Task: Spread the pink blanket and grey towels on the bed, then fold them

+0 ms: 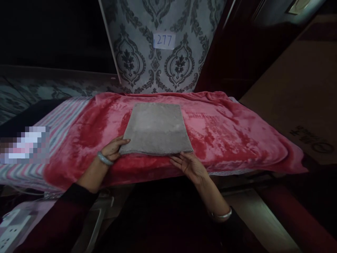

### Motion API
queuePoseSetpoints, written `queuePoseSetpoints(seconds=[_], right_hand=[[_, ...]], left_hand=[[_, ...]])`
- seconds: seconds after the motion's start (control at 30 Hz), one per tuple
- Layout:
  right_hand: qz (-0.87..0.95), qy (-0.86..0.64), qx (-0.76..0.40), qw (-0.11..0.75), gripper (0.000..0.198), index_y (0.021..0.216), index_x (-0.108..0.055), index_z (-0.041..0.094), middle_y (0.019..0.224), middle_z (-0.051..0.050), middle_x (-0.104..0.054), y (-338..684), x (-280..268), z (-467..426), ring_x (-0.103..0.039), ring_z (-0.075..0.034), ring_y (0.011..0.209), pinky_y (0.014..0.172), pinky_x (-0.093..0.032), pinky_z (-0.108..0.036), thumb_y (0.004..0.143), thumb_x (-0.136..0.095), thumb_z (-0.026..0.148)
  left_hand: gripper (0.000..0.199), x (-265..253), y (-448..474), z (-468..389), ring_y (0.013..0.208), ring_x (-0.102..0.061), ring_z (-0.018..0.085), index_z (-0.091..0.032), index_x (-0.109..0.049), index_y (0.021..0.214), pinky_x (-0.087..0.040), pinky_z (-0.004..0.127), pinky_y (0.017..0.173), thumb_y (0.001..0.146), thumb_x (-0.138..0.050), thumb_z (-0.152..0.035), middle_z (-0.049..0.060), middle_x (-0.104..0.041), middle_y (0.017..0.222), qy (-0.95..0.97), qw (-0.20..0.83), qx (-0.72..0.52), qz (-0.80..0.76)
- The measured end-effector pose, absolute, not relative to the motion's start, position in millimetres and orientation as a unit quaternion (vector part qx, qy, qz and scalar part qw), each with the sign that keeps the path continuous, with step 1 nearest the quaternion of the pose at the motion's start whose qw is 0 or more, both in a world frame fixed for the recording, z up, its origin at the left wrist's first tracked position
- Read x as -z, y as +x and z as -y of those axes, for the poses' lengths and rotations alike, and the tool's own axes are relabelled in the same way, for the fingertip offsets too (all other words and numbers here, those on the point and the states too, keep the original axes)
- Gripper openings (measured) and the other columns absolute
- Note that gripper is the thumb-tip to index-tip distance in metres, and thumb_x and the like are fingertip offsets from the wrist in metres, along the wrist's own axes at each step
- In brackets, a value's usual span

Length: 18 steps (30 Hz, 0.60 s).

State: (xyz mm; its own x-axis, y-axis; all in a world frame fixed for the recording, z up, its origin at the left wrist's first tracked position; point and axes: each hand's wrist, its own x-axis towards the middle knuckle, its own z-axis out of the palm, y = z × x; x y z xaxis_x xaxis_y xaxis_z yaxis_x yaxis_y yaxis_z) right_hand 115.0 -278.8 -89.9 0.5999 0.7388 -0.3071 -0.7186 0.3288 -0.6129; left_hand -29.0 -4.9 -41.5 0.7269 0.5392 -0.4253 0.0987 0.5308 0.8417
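A grey, soft-looking folded cloth [158,128] lies flat in a near square on a red and pink plush blanket [210,140]. At its near left corner, my left hand [113,149] is closed on the edge, thumb on top and the other fingers hidden beneath. My right hand [191,167] is at the near right corner, palm turned up. Its fingertips hold the front edge from below, with some fingers loosely stretched out under it. I wear a bracelet on each wrist.
A striped sheet [67,116] shows left of the blanket. Behind stands a patterned wall with a paper label [164,40] reading 277. A dark screen [52,35] is at upper left, a cardboard box [297,95] at right, and a power strip [14,228] at lower left.
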Motion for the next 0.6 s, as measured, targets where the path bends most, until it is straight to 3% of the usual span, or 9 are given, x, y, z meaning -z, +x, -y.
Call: queuePoseSetpoints(seconds=[0.1,0.2,0.3,0.43,0.6], right_hand=[[0.009,-0.374,-0.466,0.802,0.034,0.069,-0.053,0.019,0.086,-0.005,-0.07,108.9,90.7,275.1,-0.071,-0.03,0.099,0.099,-0.053,-0.049,0.063,-0.086,0.017],[-0.008,-0.367,-0.448,0.815,0.037,0.07,-0.051,0.02,0.085,-0.004,-0.07,100.0,95.3,264.3,-0.072,-0.025,0.094,0.098,-0.054,-0.046,0.062,-0.087,0.016],[-0.04,-0.353,-0.386,0.852,0.04,0.08,-0.053,0.023,0.088,0.001,-0.07,88.3,100.6,242.2,-0.071,-0.021,0.088,0.095,-0.057,-0.045,0.06,-0.087,0.017],[-0.063,-0.347,-0.32,0.88,0.046,0.095,-0.057,0.026,0.101,-0.001,-0.072,78.3,98.7,204.2,-0.068,-0.024,0.099,0.088,-0.06,-0.044,0.059,-0.085,0.025],[-0.025,-0.377,-0.261,0.889,0.046,0.096,-0.06,0.025,0.097,-0.002,-0.073,93.9,75.7,200.2,-0.067,-0.026,0.102,0.082,-0.061,-0.043,0.054,-0.08,0.022]], left_hand=[[0.026,42.5,-29.6,4.0,0.055,-0.067,0.016,-0.009,-0.07,0.09,-0.059,0.022,0.052,0.069,-0.061,0.004,0.007,-0.073,0.073,0.454,0.815,-0.132,-0.333],[0.023,44.6,-29.8,2.8,0.056,-0.067,0.015,-0.01,-0.07,0.086,-0.059,0.021,0.053,0.069,-0.062,0.003,0.006,-0.072,0.07,0.45,0.821,-0.13,-0.326],[0.022,45.8,-30.0,1.9,0.057,-0.066,0.016,-0.011,-0.07,0.086,-0.059,0.021,0.053,0.069,-0.062,0.001,0.006,-0.072,0.071,0.449,0.82,-0.126,-0.331],[0.016,43.5,-31.1,1.7,0.055,-0.065,0.015,-0.011,-0.07,0.08,-0.058,0.02,0.054,0.068,-0.066,-0.001,0.007,-0.071,0.07,0.457,0.81,-0.137,-0.342],[0.029,42.0,-39.3,18.6,0.081,-0.073,0.025,-0.019,-0.072,0.094,-0.062,0.032,0.071,0.066,-0.074,-0.011,0.01,-0.075,0.087,0.478,0.812,-0.164,-0.291]])
